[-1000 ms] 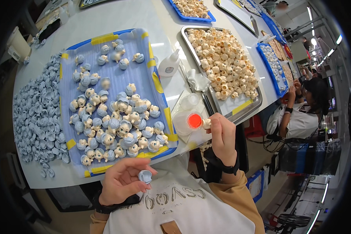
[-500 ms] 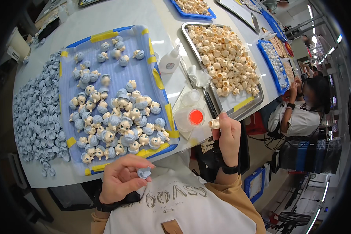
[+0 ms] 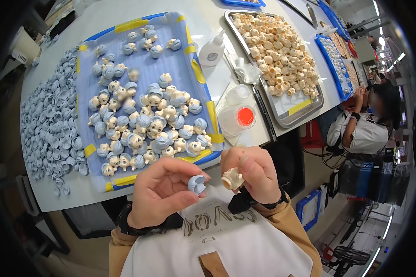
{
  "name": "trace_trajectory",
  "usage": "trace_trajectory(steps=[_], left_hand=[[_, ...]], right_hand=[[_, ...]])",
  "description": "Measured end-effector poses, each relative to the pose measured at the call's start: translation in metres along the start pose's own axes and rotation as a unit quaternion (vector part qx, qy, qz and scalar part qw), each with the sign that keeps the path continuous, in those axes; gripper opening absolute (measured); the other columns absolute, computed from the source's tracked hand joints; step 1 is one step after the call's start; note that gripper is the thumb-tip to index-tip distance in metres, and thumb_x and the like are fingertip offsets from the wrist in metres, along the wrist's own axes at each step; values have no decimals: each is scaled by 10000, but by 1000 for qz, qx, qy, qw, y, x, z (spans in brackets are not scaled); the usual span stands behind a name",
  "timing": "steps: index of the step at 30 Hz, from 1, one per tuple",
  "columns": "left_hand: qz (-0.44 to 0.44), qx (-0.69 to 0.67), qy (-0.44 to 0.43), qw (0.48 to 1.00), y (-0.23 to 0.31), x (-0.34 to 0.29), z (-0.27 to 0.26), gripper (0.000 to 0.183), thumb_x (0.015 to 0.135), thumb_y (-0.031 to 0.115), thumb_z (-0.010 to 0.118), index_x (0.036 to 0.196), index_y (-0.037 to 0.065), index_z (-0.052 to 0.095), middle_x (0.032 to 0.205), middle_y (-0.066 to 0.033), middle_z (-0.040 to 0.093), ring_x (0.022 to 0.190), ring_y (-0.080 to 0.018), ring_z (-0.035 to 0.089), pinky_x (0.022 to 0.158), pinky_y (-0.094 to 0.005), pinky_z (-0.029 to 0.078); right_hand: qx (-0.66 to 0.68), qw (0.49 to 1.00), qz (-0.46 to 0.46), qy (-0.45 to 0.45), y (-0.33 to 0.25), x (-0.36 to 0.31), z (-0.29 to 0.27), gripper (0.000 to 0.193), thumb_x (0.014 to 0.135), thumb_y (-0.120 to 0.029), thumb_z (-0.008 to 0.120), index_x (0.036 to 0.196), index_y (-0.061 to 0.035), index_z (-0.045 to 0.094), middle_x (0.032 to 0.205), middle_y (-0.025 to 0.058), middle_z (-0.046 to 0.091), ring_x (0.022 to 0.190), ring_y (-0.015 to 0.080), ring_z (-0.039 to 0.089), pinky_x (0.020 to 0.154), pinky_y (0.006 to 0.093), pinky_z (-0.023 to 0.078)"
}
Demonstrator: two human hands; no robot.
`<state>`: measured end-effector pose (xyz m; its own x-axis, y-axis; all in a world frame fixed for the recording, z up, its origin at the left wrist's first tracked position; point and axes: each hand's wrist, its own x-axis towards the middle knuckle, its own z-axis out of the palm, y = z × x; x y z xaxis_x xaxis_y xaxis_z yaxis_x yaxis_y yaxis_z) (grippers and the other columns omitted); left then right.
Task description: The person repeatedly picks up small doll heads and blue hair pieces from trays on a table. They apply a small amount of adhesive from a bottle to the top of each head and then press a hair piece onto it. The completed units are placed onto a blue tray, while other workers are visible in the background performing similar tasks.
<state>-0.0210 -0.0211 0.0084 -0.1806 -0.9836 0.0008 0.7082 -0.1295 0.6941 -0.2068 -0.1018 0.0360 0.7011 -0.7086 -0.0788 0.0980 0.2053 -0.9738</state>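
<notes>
In front of my chest, my left hand (image 3: pixel 164 189) pinches a hollow light-blue doll hair piece (image 3: pixel 197 185) between thumb and fingertips, its cavity facing right. Close to it on the right, my right hand (image 3: pixel 255 174) grips a cream doll face piece (image 3: pixel 232 178), its round open end toward the blue piece. A small gap parts the two pieces. Beyond my hands lies a blue-lined tray (image 3: pixel 145 69) edged with yellow tape, with many joined doll heads (image 3: pixel 156 124) in it, blue hair on cream faces.
Loose blue hair pieces (image 3: pixel 51 120) are heaped at the left. A metal tray (image 3: pixel 289 121) of cream face pieces (image 3: pixel 282 51) stands right. Between them are a white squeeze bottle (image 3: pixel 212 50), a red-centred clear jar (image 3: pixel 238 119) and a black-handled tool (image 3: pixel 264 113). A co-worker (image 3: pixel 365 120) sits at the right.
My right hand has come down and left with the cream face piece, close to the left hand. The left hand has moved slightly right and up, and the blue piece now shows its hollow.
</notes>
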Motion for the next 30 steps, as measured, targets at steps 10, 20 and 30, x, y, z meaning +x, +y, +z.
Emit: trace_trajectory(steps=[10,20,30], left_hand=[[-52,-32,0,998,2,-5,-4,340,819,71,649,1087,-60,487,965,-115,580,854,-149,598,709,-265,510],[-73,4,30,997,11,-6,0,327,862,156,607,1094,-39,481,899,-103,603,772,-125,608,635,-239,504],[-43,90,70,993,1,-9,7,201,887,178,573,938,12,471,793,-74,597,591,-94,591,487,-199,464]], right_hand=[[-172,974,-117,-94,-13,7,4,299,853,-260,553,722,7,522,655,71,515,553,185,501,493,284,385],[-413,870,-241,-119,-26,13,4,356,709,-301,720,852,-17,559,731,70,557,588,204,536,503,297,416],[-513,806,-260,-139,-31,10,8,381,616,-202,784,875,-7,585,717,73,564,560,194,538,465,276,405]])
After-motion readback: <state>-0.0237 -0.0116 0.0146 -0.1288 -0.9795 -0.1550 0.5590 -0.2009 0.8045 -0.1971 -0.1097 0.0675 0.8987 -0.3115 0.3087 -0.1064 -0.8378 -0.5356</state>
